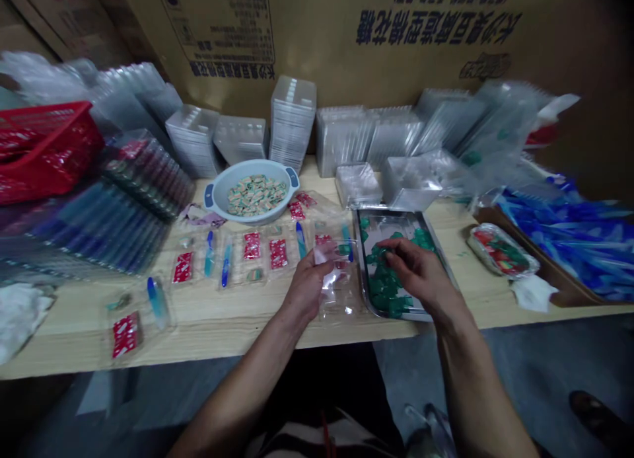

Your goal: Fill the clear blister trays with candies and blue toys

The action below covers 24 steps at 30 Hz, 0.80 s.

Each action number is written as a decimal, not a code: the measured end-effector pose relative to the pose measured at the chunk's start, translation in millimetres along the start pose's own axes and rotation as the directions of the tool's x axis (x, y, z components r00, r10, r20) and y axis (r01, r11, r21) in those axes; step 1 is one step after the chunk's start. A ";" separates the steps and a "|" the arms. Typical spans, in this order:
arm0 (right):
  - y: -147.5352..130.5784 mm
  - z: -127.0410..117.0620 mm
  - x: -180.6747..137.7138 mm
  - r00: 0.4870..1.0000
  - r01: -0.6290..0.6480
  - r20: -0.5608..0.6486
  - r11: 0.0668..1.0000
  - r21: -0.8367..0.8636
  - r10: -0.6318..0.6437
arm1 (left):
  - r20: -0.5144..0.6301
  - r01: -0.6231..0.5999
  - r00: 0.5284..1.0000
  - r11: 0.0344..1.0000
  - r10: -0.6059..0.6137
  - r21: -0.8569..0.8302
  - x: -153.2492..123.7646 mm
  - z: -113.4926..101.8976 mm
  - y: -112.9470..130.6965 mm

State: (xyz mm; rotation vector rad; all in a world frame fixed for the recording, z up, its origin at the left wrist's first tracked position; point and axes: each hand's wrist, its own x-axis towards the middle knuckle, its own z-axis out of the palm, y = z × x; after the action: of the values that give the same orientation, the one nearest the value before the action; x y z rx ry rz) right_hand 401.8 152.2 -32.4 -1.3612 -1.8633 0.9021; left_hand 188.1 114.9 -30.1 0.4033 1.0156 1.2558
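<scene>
- In the head view, our left hand (pixel 306 287) is partly closed and grips a clear plastic blister tray (pixel 341 298) by its edge, holding it tilted above the wooden tabletop (pixel 208 332).
- The blister tray should handle as light and thin-walled, stiff enough to keep its shape but apt to flex, so we judge its flat rim the best place to hold.
- Our right hand (pixel 415 273) is half curled, its fingertips down among small green plastic pieces (pixel 387 287) lying in a steel tray (pixel 361 260). We cannot tell whether it has pinched one.
- These pieces look light and perhaps slick, so a fingertip pinch seems best.
- Just left of the hands lie red sachets (pixel 251 245) in clear packs, and beyond them stands a pale blue bowl (pixel 212 193) of wrapped sweets.
</scene>
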 end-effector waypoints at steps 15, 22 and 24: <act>-46.1 61.7 -13.2 0.985 0.074 -0.148 0.989 -0.127 -0.093 | 0.056 -0.234 0.970 0.972 0.235 -0.032 -21.9 7.1 -14.3; -46.1 59.4 -9.9 0.980 0.043 -0.189 0.993 -0.110 -0.064 | 0.018 -0.294 0.956 0.956 0.294 -0.012 -23.5 6.3 -12.2; -47.8 60.5 -9.2 0.977 0.041 -0.204 0.995 -0.087 -0.058 | 0.026 -0.297 0.955 0.955 0.297 -0.020 -23.5 6.4 -13.3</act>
State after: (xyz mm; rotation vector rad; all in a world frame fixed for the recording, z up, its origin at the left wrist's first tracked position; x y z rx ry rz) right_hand 329.9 123.5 -27.1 -1.3950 -1.7825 0.6395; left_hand 201.8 90.9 -27.0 0.5765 0.9428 1.5214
